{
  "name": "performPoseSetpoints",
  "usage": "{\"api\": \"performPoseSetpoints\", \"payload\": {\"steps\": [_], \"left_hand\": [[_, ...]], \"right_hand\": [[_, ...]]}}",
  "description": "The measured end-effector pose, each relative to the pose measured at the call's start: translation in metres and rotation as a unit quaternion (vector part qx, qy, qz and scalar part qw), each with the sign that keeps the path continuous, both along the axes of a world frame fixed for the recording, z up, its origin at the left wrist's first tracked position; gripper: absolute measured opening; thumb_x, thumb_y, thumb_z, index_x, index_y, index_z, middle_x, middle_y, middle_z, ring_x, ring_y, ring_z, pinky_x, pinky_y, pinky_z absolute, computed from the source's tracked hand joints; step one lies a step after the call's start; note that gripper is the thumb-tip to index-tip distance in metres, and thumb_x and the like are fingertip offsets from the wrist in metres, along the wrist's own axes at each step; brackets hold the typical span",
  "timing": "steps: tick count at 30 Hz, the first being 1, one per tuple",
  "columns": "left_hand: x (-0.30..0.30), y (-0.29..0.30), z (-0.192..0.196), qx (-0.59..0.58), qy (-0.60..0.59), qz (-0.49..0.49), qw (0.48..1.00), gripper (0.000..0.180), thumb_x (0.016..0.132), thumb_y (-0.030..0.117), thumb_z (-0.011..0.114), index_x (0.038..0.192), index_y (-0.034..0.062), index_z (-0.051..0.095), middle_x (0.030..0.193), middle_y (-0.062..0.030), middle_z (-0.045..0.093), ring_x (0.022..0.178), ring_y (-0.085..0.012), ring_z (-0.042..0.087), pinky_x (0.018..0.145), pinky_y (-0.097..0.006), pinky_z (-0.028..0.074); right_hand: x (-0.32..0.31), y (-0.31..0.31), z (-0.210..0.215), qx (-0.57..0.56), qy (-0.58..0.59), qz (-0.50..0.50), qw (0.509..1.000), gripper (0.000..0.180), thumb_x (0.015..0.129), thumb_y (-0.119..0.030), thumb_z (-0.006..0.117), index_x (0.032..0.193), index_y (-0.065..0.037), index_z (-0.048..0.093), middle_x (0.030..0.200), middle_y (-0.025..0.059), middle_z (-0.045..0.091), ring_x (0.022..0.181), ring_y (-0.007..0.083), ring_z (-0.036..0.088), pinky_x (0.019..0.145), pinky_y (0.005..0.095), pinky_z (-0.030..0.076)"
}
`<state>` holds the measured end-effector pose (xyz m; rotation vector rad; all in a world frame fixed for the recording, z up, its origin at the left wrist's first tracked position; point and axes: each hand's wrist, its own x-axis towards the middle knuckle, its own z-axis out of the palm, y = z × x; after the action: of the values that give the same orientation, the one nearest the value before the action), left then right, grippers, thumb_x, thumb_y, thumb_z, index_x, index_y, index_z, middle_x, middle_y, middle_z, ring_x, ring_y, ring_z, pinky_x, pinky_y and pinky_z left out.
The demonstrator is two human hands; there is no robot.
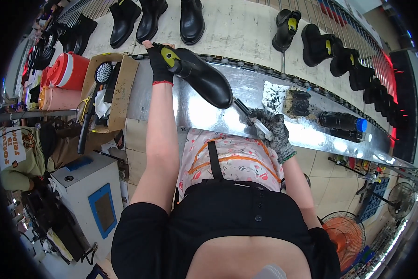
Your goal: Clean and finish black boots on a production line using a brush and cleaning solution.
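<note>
My left hand (161,67), in a black fingerless glove with red trim, grips a black ankle boot (206,83) by its shaft. Yellow-green lining shows at the boot's opening, and its toe points right and toward me over the metal ledge. A grey knitted glove covers my right hand (278,137), which is closed around a slim tool with a white handle (262,128). The tool's dark end (240,106) reaches the boot's toe; whether it is a brush I cannot tell. Beyond the ledge, another black boot (192,23) stands on the pale conveyor belt.
More boots line the belt (241,35) on both sides. On the metal ledge (195,114) lie a black-stained sponge (297,102) and a dark bottle with a blue cap (341,122). At left, a cardboard box (121,93) holds a hairbrush (104,73); a red jug (69,69) stands beside it.
</note>
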<state>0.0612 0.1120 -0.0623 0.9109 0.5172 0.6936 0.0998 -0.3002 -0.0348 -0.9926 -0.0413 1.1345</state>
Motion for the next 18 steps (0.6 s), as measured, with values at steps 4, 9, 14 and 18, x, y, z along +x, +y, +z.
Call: {"api": "performPoseSetpoints", "payload": {"steps": [4, 9, 14, 18], "left_hand": [[0.010, -0.019, -0.015, 0.143, -0.057, 0.036, 0.987, 0.070, 0.089, 0.066, 0.032, 0.085, 0.0011, 0.058, 0.082, -0.0101, 0.064, 0.083, -0.0198, 0.060, 0.073, -0.029, 0.047], [0.004, -0.008, -0.023, 0.409, 0.218, 0.115, 0.879, 0.057, 0.095, 0.053, 0.033, 0.100, 0.0016, 0.058, 0.089, -0.0139, 0.064, 0.083, -0.0272, 0.061, 0.072, -0.038, 0.046], [-0.001, -0.016, -0.002, 0.478, 0.269, 0.101, 0.830, 0.051, 0.092, 0.051, 0.040, 0.107, 0.0034, 0.051, 0.091, -0.0183, 0.063, 0.087, -0.0370, 0.061, 0.070, -0.040, 0.046], [-0.009, -0.029, 0.017, 0.516, 0.245, 0.097, 0.815, 0.048, 0.085, 0.049, 0.054, 0.103, 0.0046, 0.050, 0.091, -0.0158, 0.064, 0.086, -0.0362, 0.062, 0.071, -0.042, 0.046]], "right_hand": [[0.002, -0.004, -0.025, 0.023, 0.080, -0.019, 0.996, 0.089, 0.079, -0.073, 0.041, 0.122, 0.005, 0.049, 0.102, 0.0178, 0.062, 0.063, 0.0113, 0.060, 0.048, 0.0164, 0.048], [-0.005, 0.002, -0.004, 0.019, 0.067, -0.058, 0.996, 0.077, 0.088, -0.067, 0.031, 0.114, 0.002, 0.055, 0.096, 0.0174, 0.063, 0.054, 0.0076, 0.054, 0.047, 0.0163, 0.046], [0.003, 0.000, 0.022, -0.007, 0.058, -0.089, 0.994, 0.082, 0.087, -0.070, 0.027, 0.113, 0.002, 0.055, 0.093, 0.0199, 0.063, 0.053, 0.0080, 0.054, 0.048, 0.0176, 0.047], [0.010, -0.006, 0.016, -0.026, 0.031, -0.128, 0.991, 0.080, 0.087, -0.069, 0.028, 0.114, 0.001, 0.057, 0.096, 0.0155, 0.065, 0.052, 0.0092, 0.055, 0.046, 0.0175, 0.046]]}}
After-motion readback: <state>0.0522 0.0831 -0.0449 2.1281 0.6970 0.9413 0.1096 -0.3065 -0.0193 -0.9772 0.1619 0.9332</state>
